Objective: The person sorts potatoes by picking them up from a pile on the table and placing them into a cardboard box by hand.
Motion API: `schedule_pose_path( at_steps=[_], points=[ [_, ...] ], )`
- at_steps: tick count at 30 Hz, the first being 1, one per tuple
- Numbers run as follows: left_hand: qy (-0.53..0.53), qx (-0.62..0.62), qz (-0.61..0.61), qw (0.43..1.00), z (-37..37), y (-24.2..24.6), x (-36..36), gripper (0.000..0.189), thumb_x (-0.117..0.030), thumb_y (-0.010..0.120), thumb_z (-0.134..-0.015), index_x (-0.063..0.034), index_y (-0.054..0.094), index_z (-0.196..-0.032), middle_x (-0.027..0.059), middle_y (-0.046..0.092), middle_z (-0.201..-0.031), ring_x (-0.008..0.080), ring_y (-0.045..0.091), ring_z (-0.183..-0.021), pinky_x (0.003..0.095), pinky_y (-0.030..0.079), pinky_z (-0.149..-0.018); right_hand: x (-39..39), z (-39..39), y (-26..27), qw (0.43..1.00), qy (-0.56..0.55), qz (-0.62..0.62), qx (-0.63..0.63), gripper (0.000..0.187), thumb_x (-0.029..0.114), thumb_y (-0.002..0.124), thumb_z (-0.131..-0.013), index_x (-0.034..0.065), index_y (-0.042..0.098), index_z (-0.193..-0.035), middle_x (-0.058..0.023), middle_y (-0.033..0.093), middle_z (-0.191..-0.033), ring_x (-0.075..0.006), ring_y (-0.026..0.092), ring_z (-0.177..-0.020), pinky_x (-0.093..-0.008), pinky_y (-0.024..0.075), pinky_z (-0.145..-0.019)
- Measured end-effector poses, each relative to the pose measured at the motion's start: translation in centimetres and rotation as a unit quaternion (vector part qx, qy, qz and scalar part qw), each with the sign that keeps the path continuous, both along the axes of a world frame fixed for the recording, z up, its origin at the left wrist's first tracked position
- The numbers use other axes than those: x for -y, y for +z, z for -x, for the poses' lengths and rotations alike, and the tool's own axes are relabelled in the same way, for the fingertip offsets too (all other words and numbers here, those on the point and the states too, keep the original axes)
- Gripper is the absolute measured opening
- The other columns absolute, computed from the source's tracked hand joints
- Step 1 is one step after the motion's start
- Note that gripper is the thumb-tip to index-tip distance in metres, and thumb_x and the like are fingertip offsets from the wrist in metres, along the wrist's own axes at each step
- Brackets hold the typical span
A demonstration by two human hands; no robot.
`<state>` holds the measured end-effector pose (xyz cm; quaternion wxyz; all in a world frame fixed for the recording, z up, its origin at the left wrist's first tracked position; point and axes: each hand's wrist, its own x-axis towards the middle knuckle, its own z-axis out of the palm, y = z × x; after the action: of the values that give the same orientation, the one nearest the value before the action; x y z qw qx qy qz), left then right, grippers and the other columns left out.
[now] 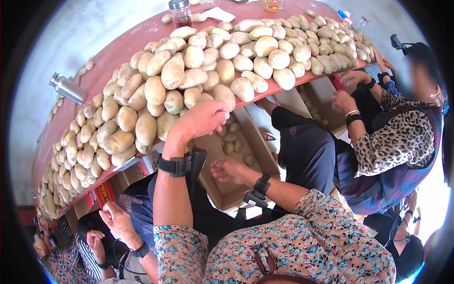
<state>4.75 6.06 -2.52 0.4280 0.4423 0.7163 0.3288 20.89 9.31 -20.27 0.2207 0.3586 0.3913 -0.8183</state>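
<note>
My left hand [204,120] is at the table's near edge, palm down with its fingers curled. It hides part of the pile, just in front of a pale potato [224,96]. Whether its fingers touch or grip anything is hidden. Lower and to the right, my right hand [230,170] hangs over an open cardboard box [260,152], with bent fingers. No object shows clearly in it. Several potatoes [229,137] lie on the bottom of that box. A long heap of potatoes [194,56] covers the near side of the red table [142,30].
A glass jar [181,14] with dark liquid and a steel bottle [69,88] stand on the table. One co-worker [393,142] sits at right beside another cardboard box [324,96]. At left, another person's hand [118,223] is raised near a red carton [103,193].
</note>
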Motion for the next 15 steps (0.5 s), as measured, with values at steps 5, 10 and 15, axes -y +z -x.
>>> schedule_pose_path(
  at_steps=[5, 10, 15],
  points=[
    [-0.016, -0.026, -0.022, 0.999, -0.3, -0.3, -1.2, 0.02, -0.015, 0.046, -0.089, 0.0009, 0.058, -0.09, 0.0072, 0.06, -0.076, 0.0158, 0.061, -0.064, 0.0288, 0.048, -0.055, -0.6, -0.8, 0.3, 0.999, -0.034, 0.005, -0.016, 0.018, 0.024, 0.046, -0.097, 0.01, 0.056, -0.103, 0.0012, 0.058, -0.088, -0.0103, 0.056, -0.076, -0.0298, 0.047, -0.068],
    [-0.024, -0.056, 0.008, 0.998, 0.4, -1.3, 0.3, 0.02, -0.016, 0.045, -0.092, -0.0006, 0.058, -0.09, 0.0053, 0.061, -0.079, 0.0136, 0.063, -0.068, 0.0261, 0.05, -0.053, -2.3, 0.6, 6.5, 0.978, -0.127, -0.093, -0.139, 0.018, 0.022, 0.047, -0.096, 0.0087, 0.056, -0.103, 0.0011, 0.058, -0.086, -0.0084, 0.056, -0.074, -0.0255, 0.0456, -0.063],
    [-0.019, -0.091, 0.031, 0.995, 0.1, -1.0, 0.0, 0.022, -0.018, 0.046, -0.094, -0.0001, 0.058, -0.093, 0.0063, 0.063, -0.083, 0.0141, 0.063, -0.069, 0.0262, 0.052, -0.056, -6.8, 2.0, 14.0, 0.875, -0.107, -0.37, -0.293, 0.016, 0.018, 0.05, -0.094, 0.0041, 0.054, -0.1, -0.0012, 0.058, -0.085, -0.0076, 0.053, -0.067, -0.0221, 0.0441, -0.058]
  ],
)
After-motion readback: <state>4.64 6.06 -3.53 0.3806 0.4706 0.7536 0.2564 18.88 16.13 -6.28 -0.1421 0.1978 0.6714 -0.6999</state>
